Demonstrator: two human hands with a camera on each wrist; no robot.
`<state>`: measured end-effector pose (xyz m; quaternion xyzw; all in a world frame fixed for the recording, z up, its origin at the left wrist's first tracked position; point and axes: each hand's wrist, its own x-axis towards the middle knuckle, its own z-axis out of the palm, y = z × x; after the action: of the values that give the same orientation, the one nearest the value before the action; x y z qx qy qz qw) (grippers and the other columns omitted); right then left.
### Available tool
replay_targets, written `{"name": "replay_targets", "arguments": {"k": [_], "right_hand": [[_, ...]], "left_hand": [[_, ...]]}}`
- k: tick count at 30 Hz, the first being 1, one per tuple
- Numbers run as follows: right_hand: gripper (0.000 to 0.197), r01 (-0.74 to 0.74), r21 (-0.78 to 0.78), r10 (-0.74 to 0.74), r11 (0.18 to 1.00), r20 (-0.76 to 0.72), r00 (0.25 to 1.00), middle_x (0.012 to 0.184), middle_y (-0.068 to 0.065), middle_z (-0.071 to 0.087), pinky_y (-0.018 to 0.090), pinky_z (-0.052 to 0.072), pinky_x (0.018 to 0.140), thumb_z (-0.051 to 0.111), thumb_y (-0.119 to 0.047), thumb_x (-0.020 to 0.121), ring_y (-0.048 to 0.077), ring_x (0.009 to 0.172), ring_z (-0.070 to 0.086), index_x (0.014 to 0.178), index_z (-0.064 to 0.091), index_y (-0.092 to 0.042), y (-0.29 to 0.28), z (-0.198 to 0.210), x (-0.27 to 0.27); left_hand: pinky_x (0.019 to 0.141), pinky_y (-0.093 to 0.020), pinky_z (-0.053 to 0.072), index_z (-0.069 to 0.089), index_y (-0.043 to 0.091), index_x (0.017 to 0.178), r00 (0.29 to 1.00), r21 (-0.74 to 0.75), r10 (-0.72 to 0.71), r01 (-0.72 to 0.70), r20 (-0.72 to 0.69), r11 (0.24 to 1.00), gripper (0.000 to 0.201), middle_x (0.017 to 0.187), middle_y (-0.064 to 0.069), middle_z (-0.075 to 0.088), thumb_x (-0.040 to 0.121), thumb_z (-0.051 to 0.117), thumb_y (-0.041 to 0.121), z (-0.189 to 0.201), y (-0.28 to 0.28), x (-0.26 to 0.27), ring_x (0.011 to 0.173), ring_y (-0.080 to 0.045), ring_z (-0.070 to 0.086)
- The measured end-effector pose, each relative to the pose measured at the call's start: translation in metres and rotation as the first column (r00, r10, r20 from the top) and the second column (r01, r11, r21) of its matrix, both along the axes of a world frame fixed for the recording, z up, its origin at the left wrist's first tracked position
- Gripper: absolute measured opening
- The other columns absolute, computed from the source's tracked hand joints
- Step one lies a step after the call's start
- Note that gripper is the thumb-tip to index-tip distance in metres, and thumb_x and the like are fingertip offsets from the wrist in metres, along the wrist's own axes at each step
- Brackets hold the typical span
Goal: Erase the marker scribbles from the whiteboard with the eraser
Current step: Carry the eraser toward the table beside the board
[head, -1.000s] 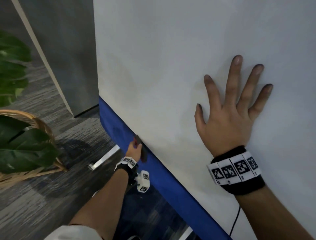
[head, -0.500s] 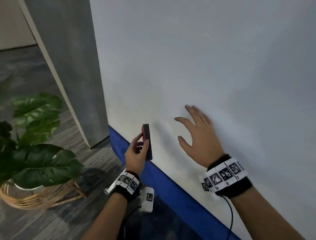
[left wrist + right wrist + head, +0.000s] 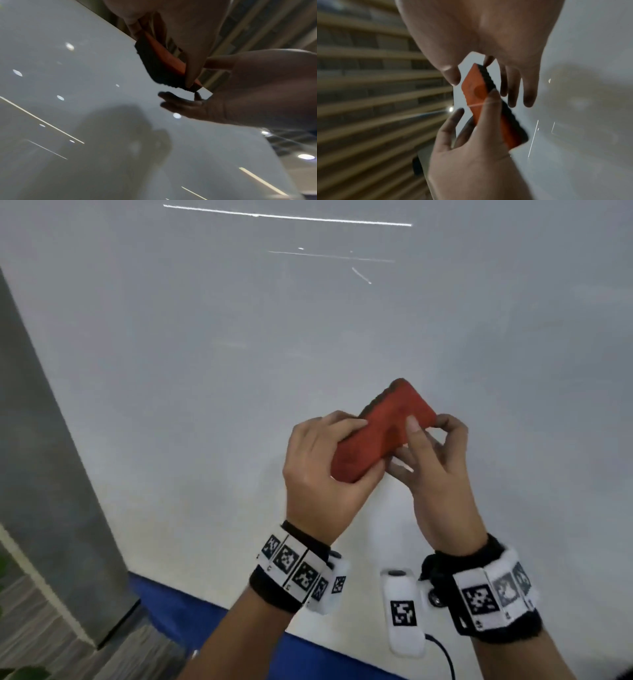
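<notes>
The eraser [image 3: 383, 436] has a red back facing me and a black felt face turned toward the whiteboard [image 3: 205, 337]. It is held tilted in the air, just in front of the board's lower middle. My left hand [image 3: 318, 470] grips its lower left end. My right hand [image 3: 435, 470] pinches the upper right end, thumb on the red back and fingers curled behind. The left wrist view shows the eraser's [image 3: 154, 60] felt clear of the board. From the right wrist, the eraser [image 3: 476, 92] sits between both hands. Only faint smudges [image 3: 229, 344] show on the board.
A blue strip [image 3: 205, 601] runs along the whiteboard's bottom edge. A grey panel [image 3: 44, 474] stands at the board's left edge, with wood-look floor below. A plant leaf [image 3: 24, 674] shows at the bottom left. Bright line reflections [image 3: 287, 216] cross the board's top.
My left hand lifted the eraser from the board's lower edge to mid-board height. My right hand left the board and took hold of the eraser's other end. The view tilted up.
</notes>
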<state>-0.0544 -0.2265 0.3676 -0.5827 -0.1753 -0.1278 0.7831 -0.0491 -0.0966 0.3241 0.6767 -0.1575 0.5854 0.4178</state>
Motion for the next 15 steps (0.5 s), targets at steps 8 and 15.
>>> {"name": "replay_targets", "arguments": {"k": [8,15], "right_hand": [[0.059,0.386,0.006,-0.381,0.922,-0.147,0.913,0.121,0.006,0.068,0.035,0.058,0.073,0.073,-0.023,0.093,0.019,0.100,0.072,0.141,0.039,-0.026,-0.192,-0.027,-0.030],[0.071,0.753,-0.519,-0.865,0.405,0.050,0.500,0.124,0.004,0.050,0.040,0.054,0.090,0.081,-0.034,0.084,0.026,0.100,0.063,0.146,0.047,-0.023,-0.403,-0.091,-0.069]], "left_hand": [[0.104,-0.031,0.044,0.058,0.017,0.140,0.866,0.144,-0.419,0.468,-0.272,0.872,0.060,0.119,0.011,0.072,0.085,0.083,0.015,-0.025,-0.176,-0.031,0.114,-0.010,0.062],[0.080,-0.030,0.051,0.062,0.034,0.118,0.726,0.214,-0.385,0.584,-0.570,0.783,0.030,0.085,0.014,0.054,0.093,0.074,0.023,-0.151,-0.249,-0.011,0.086,-0.008,0.053]]}}
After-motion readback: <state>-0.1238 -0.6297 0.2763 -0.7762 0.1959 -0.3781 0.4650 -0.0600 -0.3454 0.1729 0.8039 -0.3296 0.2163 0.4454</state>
